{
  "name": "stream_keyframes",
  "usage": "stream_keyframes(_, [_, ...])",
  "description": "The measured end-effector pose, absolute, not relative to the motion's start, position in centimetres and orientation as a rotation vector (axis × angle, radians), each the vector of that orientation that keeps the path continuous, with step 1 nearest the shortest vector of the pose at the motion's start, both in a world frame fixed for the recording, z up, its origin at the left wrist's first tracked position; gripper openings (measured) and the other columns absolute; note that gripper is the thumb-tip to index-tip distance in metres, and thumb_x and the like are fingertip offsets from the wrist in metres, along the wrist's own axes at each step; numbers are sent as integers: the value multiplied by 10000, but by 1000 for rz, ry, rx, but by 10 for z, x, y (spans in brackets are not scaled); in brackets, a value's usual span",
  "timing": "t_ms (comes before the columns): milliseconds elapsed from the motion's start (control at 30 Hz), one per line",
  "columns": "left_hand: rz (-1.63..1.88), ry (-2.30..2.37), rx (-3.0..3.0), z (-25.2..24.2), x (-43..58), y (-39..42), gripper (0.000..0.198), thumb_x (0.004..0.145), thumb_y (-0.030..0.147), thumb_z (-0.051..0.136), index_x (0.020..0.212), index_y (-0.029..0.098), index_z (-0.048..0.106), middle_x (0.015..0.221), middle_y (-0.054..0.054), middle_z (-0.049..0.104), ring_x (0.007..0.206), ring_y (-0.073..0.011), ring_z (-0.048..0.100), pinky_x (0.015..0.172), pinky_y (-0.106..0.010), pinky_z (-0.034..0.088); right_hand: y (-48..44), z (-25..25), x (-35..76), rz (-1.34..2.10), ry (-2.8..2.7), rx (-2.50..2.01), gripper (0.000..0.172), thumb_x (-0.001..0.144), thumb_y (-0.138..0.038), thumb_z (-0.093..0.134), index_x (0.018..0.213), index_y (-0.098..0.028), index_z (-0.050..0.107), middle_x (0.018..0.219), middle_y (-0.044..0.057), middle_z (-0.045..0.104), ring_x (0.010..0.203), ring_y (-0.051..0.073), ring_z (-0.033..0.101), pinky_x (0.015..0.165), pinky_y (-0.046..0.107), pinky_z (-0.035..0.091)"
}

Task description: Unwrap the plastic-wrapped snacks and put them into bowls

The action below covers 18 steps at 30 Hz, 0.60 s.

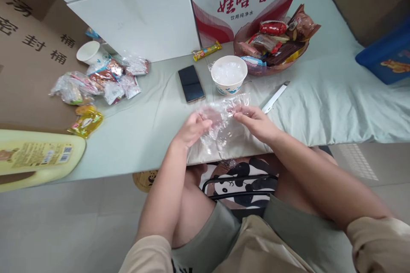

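Between my two hands a clear plastic bag (218, 130) is stretched out over the front of the covered table. My left hand (192, 128) grips its left side, fingers closed on the film. On the other side, my right hand (254, 123) pinches the bag between thumb and fingers. Just beyond stands a paper cup (229, 76) with blue print, holding crumpled clear plastic. To its left lies a dark phone (191, 84). A white utility knife (275, 97) rests right of the cup, close to my right hand.
A pinkish bowl (272, 68) of packaged snacks sits at the back right, before a white carton (243, 4). Wrapped snacks (109, 79) and another paper cup (91, 52) lie left. A yellow bottle (41, 158) lies at the left edge; a blue container (386, 59) stands right.
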State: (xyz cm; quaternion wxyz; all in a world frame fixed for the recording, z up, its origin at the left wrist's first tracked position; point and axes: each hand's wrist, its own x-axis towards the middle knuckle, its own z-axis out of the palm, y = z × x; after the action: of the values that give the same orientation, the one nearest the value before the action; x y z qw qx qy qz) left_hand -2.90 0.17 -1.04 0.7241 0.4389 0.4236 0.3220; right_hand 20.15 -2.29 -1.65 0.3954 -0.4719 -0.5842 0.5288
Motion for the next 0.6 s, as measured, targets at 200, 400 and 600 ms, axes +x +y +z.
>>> stream_keyframes(200, [651,1113,1113,-16,-24,2,356,763,433,785,996,194,661,635,27,649,502,-120,590,470,-238,464,-23,-21,208,1265,-1541,-1392,349,893,-536,595,1006,-207,625,707,11,669,654,190,613,645,314,479])
stream_keyframes(400, [906,1019,1010,-5,-36,5,270,679,382,785,867,203,713,571,28,611,476,-123,542,457,-247,399,-28,-15,215,1607,-1236,-1030,310,852,-475,666,1040,-235,607,690,-34,568,606,131,524,597,261,425])
stream_keyframes(600, [874,940,1132,-5,-42,7,395,759,546,720,687,158,731,755,-46,651,616,-134,565,559,-276,436,-27,-11,211,1776,-1221,-1057,383,806,-594,624,897,-226,566,818,29,621,711,182,593,645,320,493])
